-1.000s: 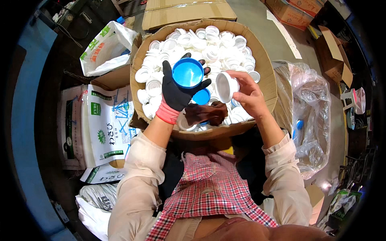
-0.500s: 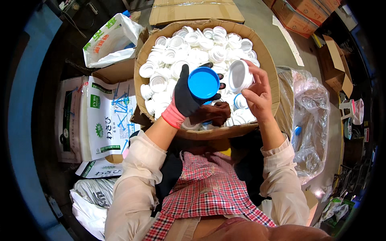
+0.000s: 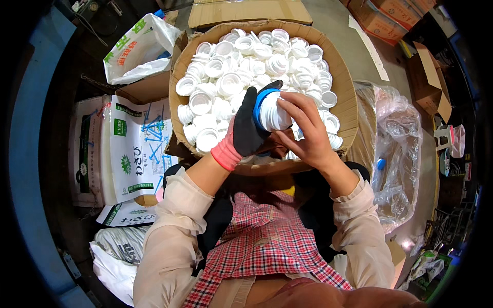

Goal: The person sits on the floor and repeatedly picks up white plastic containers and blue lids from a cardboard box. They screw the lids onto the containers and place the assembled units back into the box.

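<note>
My left hand (image 3: 244,132), in a black glove with a red cuff, is closed around a round blue plastic cap (image 3: 259,107). My bare right hand (image 3: 313,136) grips a white ridged plastic piece (image 3: 273,114) with its fingertips, and this piece sits against the blue cap's open side. Whether it is seated inside the cap cannot be made out. Both hands are above the near part of a cardboard box (image 3: 343,61) heaped with white ridged plastic pieces (image 3: 229,83). A brown shape under my hands is mostly hidden.
Left of the box are a white plastic bag (image 3: 141,49) and a printed white sheet (image 3: 134,169) with thin blue strips on it. On the right lies clear plastic wrapping (image 3: 398,154). A flat carton (image 3: 249,13) stands beyond the box, with orange cartons (image 3: 382,20) at far right.
My right hand has moved left and brought the white piece against the blue cap. The cap, facing up before, has turned toward the right in my left hand.
</note>
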The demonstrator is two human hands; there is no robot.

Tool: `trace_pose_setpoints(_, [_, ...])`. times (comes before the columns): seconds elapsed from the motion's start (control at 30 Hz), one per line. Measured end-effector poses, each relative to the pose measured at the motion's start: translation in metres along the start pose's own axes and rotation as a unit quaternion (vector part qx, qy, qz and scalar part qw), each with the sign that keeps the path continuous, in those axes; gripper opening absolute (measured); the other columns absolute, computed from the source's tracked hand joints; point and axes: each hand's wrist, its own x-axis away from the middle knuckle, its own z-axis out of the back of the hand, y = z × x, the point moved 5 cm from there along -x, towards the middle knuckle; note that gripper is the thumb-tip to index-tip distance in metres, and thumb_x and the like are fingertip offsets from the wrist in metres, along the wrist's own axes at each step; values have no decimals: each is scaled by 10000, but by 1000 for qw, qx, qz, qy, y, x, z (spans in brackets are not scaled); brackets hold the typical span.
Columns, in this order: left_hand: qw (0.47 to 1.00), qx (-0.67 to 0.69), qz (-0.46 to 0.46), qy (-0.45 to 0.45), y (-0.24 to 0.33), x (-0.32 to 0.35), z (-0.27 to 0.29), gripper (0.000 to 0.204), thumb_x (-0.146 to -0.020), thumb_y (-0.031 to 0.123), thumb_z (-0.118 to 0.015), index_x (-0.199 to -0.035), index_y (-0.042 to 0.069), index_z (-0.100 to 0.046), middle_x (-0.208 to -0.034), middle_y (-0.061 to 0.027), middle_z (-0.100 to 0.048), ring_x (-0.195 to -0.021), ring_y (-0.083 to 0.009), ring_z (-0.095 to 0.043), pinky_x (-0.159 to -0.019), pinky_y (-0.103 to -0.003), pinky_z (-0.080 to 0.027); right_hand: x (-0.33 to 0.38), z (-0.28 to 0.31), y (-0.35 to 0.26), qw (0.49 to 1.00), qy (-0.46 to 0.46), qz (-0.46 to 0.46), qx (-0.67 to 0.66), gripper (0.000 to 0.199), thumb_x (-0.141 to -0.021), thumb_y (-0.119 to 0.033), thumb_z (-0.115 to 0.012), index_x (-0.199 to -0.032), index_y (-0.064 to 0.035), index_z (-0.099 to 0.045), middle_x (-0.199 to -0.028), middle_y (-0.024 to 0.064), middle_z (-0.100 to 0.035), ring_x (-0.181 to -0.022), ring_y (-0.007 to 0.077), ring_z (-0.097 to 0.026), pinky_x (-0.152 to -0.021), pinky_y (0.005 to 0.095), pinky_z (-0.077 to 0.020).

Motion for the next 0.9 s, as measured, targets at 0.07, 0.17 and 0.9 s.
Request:
trace_pose_setpoints(0.07, [1000, 25, -4, -11, 7, 1, -7, 643, -1030, 497, -334, -1482, 40, -328, -1423, -140, -456, -1289, -258, -477, -1097, -404, -380, 2, -2, 1, 1000, -2, 17, -20, 674, -635, 49, -764, -1270, -29, -550, -1300, 179, -517, -1176, 374, -528, -990, 435, -451])
trace_pose_setpoints(0.17, [996, -73, -46, -33, 17, 3, -12, 634, -1038, 483, -316, -1483, 31, -323, -1422, -139, -457, -1283, -247, -479, -1094, -391, -382, 3, -1, 3, 998, -7, 43, -38, 682, -617, 88, -742, -1263, -28, -558, -1316, 170, -517, -1204, 370, -524, -1011, 431, -447])
trace_pose_setpoints(0.9, [1000, 17, 4, 19, 13, 7, -9, 726, -878, 253, -728, -1472, 87, -344, -1115, -100, -621, -939, -182, -641, -784, -337, -563, 6, -8, 9, 998, 1, 44, -48, 640, -622, 89, -752, -1227, -19, -570, -1309, 166, -525, -1211, 365, -526, -1010, 423, -455])
